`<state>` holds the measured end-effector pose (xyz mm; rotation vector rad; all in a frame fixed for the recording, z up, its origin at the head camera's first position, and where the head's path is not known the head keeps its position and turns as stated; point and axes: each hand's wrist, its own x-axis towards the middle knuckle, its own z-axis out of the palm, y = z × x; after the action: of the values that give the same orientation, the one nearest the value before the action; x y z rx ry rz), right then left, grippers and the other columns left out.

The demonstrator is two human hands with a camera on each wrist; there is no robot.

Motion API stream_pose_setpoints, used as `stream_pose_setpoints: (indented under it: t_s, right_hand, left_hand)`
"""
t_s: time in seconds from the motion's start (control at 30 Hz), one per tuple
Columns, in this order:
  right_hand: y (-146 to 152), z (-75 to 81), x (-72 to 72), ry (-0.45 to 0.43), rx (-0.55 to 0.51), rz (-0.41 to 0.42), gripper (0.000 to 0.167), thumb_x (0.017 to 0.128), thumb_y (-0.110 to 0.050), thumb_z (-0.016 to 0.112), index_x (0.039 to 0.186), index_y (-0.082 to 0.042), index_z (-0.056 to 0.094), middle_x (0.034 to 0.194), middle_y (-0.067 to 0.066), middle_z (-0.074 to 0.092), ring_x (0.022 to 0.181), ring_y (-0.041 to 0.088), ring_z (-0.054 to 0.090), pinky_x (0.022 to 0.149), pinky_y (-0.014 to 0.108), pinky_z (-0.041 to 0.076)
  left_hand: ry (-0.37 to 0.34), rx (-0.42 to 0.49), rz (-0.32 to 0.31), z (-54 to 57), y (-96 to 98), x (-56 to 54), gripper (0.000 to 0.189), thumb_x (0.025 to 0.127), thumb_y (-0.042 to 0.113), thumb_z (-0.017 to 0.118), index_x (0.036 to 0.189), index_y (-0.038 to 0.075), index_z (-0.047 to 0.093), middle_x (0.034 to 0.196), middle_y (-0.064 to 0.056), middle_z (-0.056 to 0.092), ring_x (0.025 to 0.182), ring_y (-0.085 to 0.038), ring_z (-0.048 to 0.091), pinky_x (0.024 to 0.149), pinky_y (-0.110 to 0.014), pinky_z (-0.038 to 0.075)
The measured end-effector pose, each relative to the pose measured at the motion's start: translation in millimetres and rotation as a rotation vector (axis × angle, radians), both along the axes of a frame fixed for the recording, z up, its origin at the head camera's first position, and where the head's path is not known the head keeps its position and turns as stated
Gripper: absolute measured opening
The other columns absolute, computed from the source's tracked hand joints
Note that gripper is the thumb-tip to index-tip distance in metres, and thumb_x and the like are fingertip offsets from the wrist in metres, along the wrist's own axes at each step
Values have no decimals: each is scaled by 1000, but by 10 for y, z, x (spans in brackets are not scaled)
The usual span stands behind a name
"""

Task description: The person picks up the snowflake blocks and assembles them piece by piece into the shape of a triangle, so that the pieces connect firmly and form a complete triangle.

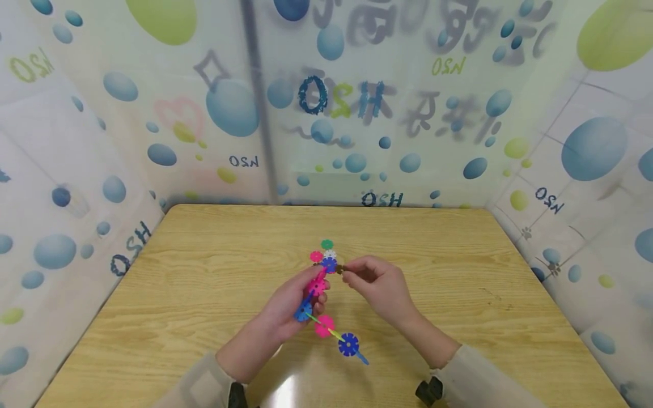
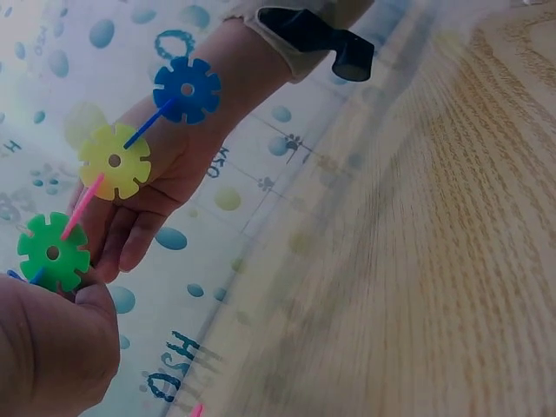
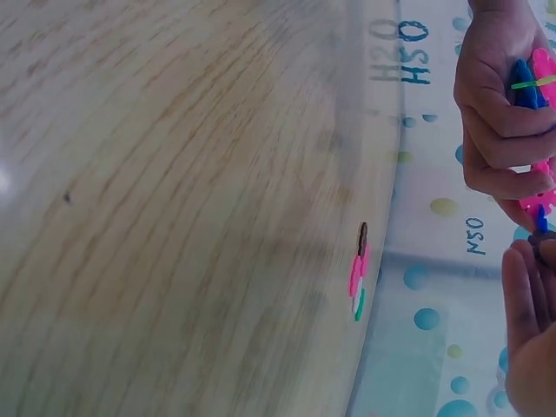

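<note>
A chain of notched plastic snowflake discs, with pink (image 1: pixel 317 287), light blue (image 1: pixel 303 310) and dark blue (image 1: pixel 348 344) ones, hangs from my left hand (image 1: pixel 285 306). That hand grips it near its upper end, thumb by a dark blue disc (image 1: pixel 329 265). My right hand (image 1: pixel 384 286) pinches a brown disc (image 1: pixel 340 269) against this end; whether the slots interlock cannot be told. In the left wrist view, green (image 2: pixel 53 252), yellow (image 2: pixel 115 162) and blue (image 2: pixel 187 90) discs show on the chain. The right wrist view shows the left fingers (image 3: pixel 508 139) curled round it.
Just beyond the hands, loose discs lie on the wooden table (image 1: pixel 204 255): a green disc (image 1: pixel 327 244), a pink disc (image 1: pixel 316 256), a white disc (image 1: pixel 330 254) and a partly hidden brown one. A printed curtain (image 1: pixel 408 141) surrounds the table's back and sides.
</note>
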<state>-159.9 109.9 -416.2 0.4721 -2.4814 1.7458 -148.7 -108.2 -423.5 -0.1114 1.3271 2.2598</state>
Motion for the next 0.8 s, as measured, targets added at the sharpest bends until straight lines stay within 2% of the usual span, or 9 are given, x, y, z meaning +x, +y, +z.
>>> stream_pose_setpoints:
  t_s: [0.17, 0.3, 0.43, 0.57, 0.67, 0.8]
  right_hand:
    - [-29, -15, 9, 89, 47, -31, 8, 100, -12, 82, 108, -13, 83, 105, 3, 83, 94, 13, 79, 83, 20, 66]
    - [-51, -18, 17, 148, 61, -30, 10, 98, -9, 83, 107, -14, 83, 105, 2, 83, 93, 12, 79, 82, 22, 67]
    - [-66, -9, 30, 168, 72, -30, 11, 98, -8, 83, 107, -14, 83, 104, 1, 82, 91, 10, 78, 82, 23, 68]
    - [-78, -6, 34, 170, 78, -30, 11, 98, -7, 83, 107, -13, 82, 104, 1, 82, 91, 12, 78, 81, 22, 67]
    - [-82, -18, 33, 186, 76, -29, 10, 98, -8, 83, 107, -13, 82, 103, 1, 81, 91, 13, 78, 81, 22, 67]
    - [-93, -34, 27, 204, 82, -37, 9, 98, -7, 83, 105, -13, 82, 101, 1, 81, 88, 11, 77, 80, 22, 67]
  left_hand:
    - [-23, -5, 31, 5, 19, 2, 37, 116, 50, 50, 128, 15, 58, 82, 9, 65, 65, -1, 61, 61, -12, 52]
    - [-13, -20, 37, 1, 22, -8, 43, 117, 49, 49, 135, 11, 56, 85, 10, 66, 66, 0, 62, 61, -11, 53]
    - [14, -56, 26, -16, 18, -23, 47, 116, 47, 52, 140, 6, 55, 96, 9, 69, 69, 1, 64, 62, -10, 54]
    - [41, -80, 20, -29, 13, -28, 47, 117, 46, 51, 146, 9, 55, 105, 7, 70, 71, 1, 66, 63, -11, 54]
    - [49, -82, 20, -31, 10, -24, 50, 117, 46, 50, 152, 10, 53, 105, 8, 69, 71, 1, 66, 64, -12, 54]
    - [30, -80, 42, -18, 25, -25, 48, 116, 46, 53, 143, 6, 58, 95, 9, 71, 68, 1, 67, 63, -13, 55]
